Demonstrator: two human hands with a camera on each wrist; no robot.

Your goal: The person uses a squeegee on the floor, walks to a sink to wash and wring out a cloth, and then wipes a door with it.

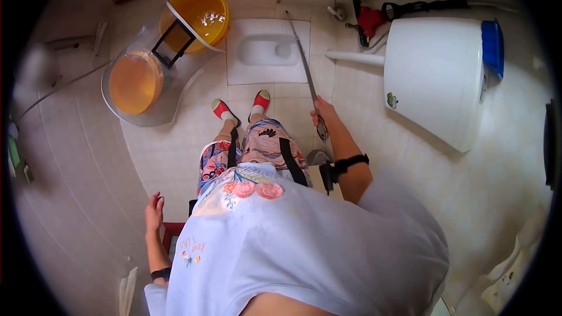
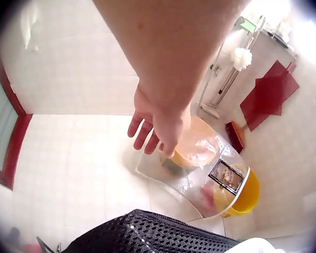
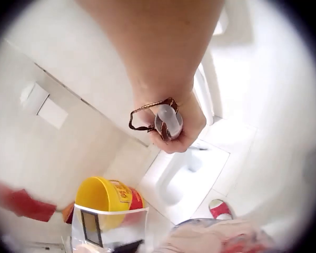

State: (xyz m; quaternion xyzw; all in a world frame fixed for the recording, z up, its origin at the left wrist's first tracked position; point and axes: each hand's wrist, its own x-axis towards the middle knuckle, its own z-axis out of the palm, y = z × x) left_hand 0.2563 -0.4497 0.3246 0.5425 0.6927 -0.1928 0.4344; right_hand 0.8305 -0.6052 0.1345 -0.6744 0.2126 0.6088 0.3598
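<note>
Curled right hand [image 1: 324, 112] round a slim grey rod [image 1: 304, 62], translucent rounded butt [image 3: 169, 120], twisted brown cord loop [image 3: 151, 106], slanting out toward a smooth white squat toilet [image 1: 263, 52]; left hand [image 1: 154, 213] empty, loosely spread; glossy yellow bucket [image 1: 218, 10] beyond

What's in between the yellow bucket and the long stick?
In the head view, the white squat toilet lies between the yellow bucket and the long stick, which overlaps its edge there.
</note>
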